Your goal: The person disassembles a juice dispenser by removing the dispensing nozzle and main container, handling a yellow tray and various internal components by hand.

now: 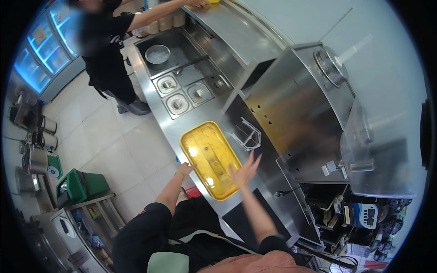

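from where i stand, keeping to the head view, a person leans over a steel counter (180,123) with both bare hands at a yellow tray (200,136). the tray lies flat on the counter just in front of the person, its glossy inside marked by a brownish streak down the middle. the left hand (185,169) is at the tray's left rim, fingertips against it; i can't tell whether they grasp the edge or only rest there. the right hand (246,172) is released, fingers spread wide and pointing up and away, the thumb beside the right rim; whether it touches, i can't make out. the step in hand looks to me like handling the tray at its two long sides, and a steady shift would call for closing the right fingers on that rim, matching the left, and keeping the tray level. a white frame (248,148) is near the tray's far right corner, lidded steel pans (177,104) are set in beyond it, and a co-worker (104,68) stands further along the counter.
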The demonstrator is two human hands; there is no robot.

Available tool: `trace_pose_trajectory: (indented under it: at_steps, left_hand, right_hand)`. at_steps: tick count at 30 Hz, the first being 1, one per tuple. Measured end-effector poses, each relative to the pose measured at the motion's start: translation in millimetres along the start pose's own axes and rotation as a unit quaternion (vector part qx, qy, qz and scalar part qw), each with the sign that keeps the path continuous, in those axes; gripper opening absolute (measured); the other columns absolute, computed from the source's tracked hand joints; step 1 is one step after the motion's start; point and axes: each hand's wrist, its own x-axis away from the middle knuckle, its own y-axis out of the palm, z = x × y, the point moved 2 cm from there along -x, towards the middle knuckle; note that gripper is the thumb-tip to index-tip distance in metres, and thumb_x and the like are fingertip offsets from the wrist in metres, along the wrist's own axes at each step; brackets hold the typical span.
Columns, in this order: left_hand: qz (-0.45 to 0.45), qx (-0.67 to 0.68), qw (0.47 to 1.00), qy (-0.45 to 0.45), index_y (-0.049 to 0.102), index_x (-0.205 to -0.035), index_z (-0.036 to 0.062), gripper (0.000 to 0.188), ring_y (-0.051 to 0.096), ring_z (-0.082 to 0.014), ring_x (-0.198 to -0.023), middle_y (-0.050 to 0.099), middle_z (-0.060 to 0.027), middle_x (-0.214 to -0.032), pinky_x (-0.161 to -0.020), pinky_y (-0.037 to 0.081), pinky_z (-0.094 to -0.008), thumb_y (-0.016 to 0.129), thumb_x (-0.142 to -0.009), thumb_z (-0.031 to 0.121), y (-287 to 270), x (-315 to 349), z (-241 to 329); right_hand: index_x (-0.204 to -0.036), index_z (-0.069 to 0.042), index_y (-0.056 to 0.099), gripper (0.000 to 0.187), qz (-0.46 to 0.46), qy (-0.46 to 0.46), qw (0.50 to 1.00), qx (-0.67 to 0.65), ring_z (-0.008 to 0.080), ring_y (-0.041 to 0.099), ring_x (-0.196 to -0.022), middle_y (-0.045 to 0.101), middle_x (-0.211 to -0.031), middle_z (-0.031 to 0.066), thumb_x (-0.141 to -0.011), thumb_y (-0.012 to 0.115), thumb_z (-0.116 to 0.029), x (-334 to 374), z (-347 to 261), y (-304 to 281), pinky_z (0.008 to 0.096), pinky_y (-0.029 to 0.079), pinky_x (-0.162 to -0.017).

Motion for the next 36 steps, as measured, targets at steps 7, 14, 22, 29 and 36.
trace_pose_trajectory:
  at_steps: [7,14,22,29,36]
  left_hand:
    - [-0.033,0.287,0.957,-0.029,0.032,-0.121,0.0109,0.053,0.063,-0.0258,-0.083,0.056,-0.0139,-0.106,-0.06,0.056,-0.0352,0.064,-0.079,0.016,29,17,28]
    - [-0.05,0.282,0.958,0.002,0.028,-0.12,0.0076,0.055,0.065,-0.0278,-0.08,0.057,-0.0174,-0.103,-0.057,0.058,-0.0383,0.058,-0.074,0.001,67,70,71]
    - [-0.365,0.147,0.906,0.157,0.029,-0.129,0.0067,0.071,0.063,-0.0219,-0.074,0.058,-0.0141,-0.103,-0.053,0.055,-0.0312,0.068,-0.07,0.008,203,207,145]
    - [-0.42,-0.357,0.757,0.352,0.045,-0.123,0.0102,0.059,0.062,-0.0324,-0.087,0.061,-0.0183,-0.101,-0.074,0.049,-0.044,0.064,-0.073,0.036,352,199,105]
    - [-0.365,-0.35,0.725,0.466,0.054,-0.115,0.0125,0.039,0.057,-0.03,-0.097,0.061,-0.0113,-0.104,-0.082,0.045,-0.0405,0.059,-0.077,0.023,151,190,154]
  right_hand:
    - [-0.111,-0.003,0.051,0.054,-0.35,0.569,0.675,-0.312,0.0223,0.06,-0.092,0.057,-0.108,0.0117,-0.083,0.056,-0.049,201,152,87,0.034,0.049,-0.074]
    - [-0.119,-0.001,0.041,0.04,-0.241,0.503,0.737,-0.382,0.0215,0.061,-0.079,0.056,-0.106,0.0123,-0.09,0.051,-0.027,225,167,48,0.0305,0.053,-0.052]
    - [-0.122,0.006,0.039,0.038,0.05,0.472,0.82,-0.32,0.0305,0.052,-0.102,0.051,-0.117,0.0202,-0.092,0.044,-0.016,379,227,-97,0.0384,0.043,-0.089]
    - [-0.123,0.006,0.038,0.046,0.051,0.515,0.844,-0.143,0.0323,0.049,-0.106,0.048,-0.119,0.0219,-0.088,0.049,-0.02,351,231,-103,0.0399,0.038,-0.092]
    - [-0.124,0.005,0.038,0.055,-0.013,0.496,0.866,0.061,0.0335,0.044,-0.112,0.045,-0.122,0.0225,-0.082,0.056,-0.024,289,211,-112,0.0422,0.032,-0.097]
